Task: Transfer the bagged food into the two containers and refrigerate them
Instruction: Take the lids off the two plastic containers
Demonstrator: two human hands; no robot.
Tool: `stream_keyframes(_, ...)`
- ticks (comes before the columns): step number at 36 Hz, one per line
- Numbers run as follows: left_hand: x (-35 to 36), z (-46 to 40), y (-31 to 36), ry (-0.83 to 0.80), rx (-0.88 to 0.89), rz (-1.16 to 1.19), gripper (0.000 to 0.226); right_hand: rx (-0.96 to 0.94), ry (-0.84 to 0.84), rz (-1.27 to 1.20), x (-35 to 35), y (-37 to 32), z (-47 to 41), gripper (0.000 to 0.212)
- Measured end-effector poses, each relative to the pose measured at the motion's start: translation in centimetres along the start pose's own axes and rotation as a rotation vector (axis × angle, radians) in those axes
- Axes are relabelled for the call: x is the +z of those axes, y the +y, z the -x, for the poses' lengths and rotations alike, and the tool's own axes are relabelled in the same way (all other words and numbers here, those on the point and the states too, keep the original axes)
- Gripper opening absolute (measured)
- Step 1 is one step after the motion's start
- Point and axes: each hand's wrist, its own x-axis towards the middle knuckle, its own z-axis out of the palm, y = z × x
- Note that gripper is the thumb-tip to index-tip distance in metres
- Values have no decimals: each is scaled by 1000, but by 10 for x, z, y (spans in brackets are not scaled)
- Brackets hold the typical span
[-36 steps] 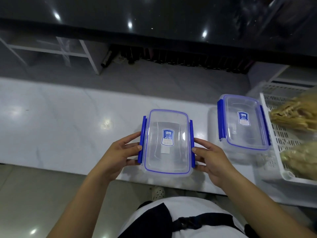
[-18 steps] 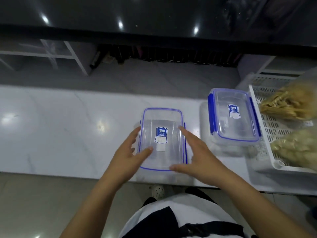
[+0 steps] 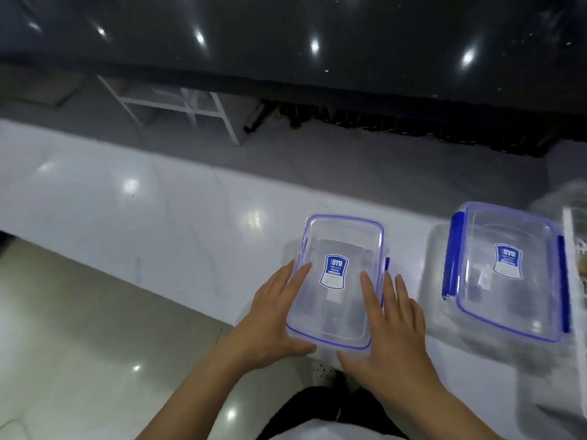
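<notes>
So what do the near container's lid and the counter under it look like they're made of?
The lid looks like clear, glossy hard plastic: the container's inside shows through it, and a blue seal line runs round its rim. The counter looks like polished white stone or a stone-look surface, since it mirrors the ceiling lights and has faint grey veins; which one, the picture leaves open.

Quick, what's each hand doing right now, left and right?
Left hand: open, straight fingers holding the left edge of the near container's lid.
Right hand: open, fingers flat on the lid's right side.
</notes>
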Motion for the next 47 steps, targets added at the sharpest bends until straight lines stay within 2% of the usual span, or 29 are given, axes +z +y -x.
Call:
stream_keyframes(4,-21,13,1,86,-38,29,119,-100,51,-5,-13,-19,-11,113)
stream_keyframes(7,-49,26,-12,154,-61,38,120,-157,20,45,-22,-48,-31,110)
stream_keyframes(13,-114,38,-82,229,-112,0,120,-250,-55,106,2,-130,-94,113)
stream_keyframes(18,-165,28,-171,173,-141,-27,118,-236,-109,103,55,-195,-153,114)
stream_keyframes(23,-212,8,-252,80,-186,-88,124,-120,-145,55,106,-250,-197,116)
stream_keyframes(28,-238,-19,-295,-33,-154,-223,126,-24,-140,58,139,-273,-215,106)
stream_keyframes(32,-238,-31,-313,-50,-113,-383,125,21,-82,80,154,-276,-212,100)
stream_keyframes(37,-235,-33,-320,-103,-113,-404,132,50,-101,146,146,-273,-205,96)
stream_keyframes(40,-234,-27,-303,-77,-136,-329,126,86,-80,105,124,-269,-192,98)
stream_keyframes(44,-222,-19,-250,100,2,-54,99,139,77,-3,79,-248,-150,90)
stream_keyframes(47,-190,-16,-197,92,70,255,77,277,239,-79,45,-215,-106,79)
